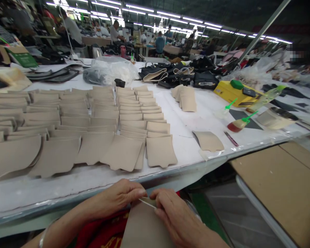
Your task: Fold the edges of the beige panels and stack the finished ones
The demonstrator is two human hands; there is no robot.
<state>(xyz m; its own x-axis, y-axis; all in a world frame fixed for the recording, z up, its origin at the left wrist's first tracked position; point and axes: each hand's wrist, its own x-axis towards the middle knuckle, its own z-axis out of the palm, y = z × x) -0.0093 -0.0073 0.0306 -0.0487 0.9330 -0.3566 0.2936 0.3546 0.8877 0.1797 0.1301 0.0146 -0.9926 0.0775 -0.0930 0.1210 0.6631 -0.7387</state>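
Left hand (122, 193) and right hand (172, 210) each pinch the upper edge of one beige panel (142, 227), which I find just off the near edge of the white worktable (188, 153), red cloth (95, 229) beside it. On the worktable I record overlapping rows of similar panels (125, 151); to their right, a beige piece (209, 141) lies near a slim reddish tool (231, 138).

The left grip (125, 193) and right grip (174, 213) pinch a beige panel (144, 229) beside a table (46, 189) of overlapping panels (94, 148).

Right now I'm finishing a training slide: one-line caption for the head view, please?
Left hand and right hand hold a beige panel beside a table of overlapping beige pieces.
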